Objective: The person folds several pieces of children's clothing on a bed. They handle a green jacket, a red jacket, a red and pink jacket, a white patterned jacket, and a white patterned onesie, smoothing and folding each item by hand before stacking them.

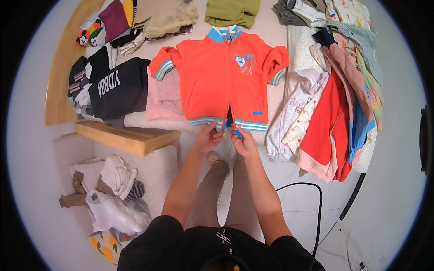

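An orange-red zip jacket [212,78] lies front up on the bed, its collar pointing away from me. Its collar is blue, and striped ribbing runs along the cuffs and hem. Both sleeves are bent at the sides. My left hand [209,138] pinches the hem on the left side of the front opening. In my right hand [244,141] is the blue zipper pull [238,133], at the bottom of the opening. The zip looks joined above, with a short gap parted just over the hem. Beneath the jacket's left side, a pink garment [163,98] is partly covered.
A black garment with white lettering [118,88] and other clothes lie at left. Folded green cloth [233,13] sits behind the collar. Many garments, including a red one [322,135], heap at right. Below left are a wooden bed board [135,135] and a white plastic bag [115,211]. A black cable [320,210] hangs at right.
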Tool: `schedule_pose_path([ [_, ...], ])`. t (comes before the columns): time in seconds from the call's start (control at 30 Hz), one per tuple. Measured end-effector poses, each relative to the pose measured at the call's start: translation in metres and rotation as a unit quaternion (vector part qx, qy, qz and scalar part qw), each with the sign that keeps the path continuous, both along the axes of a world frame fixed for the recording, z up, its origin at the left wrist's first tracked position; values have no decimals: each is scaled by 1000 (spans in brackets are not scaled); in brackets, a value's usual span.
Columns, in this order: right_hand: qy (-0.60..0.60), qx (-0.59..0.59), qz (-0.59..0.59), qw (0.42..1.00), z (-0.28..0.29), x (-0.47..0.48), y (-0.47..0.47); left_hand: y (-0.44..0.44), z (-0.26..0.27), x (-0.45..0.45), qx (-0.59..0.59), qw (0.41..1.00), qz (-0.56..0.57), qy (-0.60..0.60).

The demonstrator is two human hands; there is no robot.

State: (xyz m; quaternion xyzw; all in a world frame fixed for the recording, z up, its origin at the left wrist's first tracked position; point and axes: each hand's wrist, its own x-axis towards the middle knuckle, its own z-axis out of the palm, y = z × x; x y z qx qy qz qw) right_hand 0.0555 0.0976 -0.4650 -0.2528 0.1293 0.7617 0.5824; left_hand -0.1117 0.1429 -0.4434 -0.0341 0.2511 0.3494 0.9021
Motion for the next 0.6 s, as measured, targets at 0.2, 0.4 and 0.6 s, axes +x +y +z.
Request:
schedule_pose_path([
  [0.2,-62,-28,24,997,-3,3,4,15,10,28,133,963,-15,235],
  [0.4,-91,-33,10,995,9,0,13,21,23,41,156,911,63,377],
  [0.6,-111,-30,-3,993,12,-1,20,15,23,42,162,894,78,411],
])
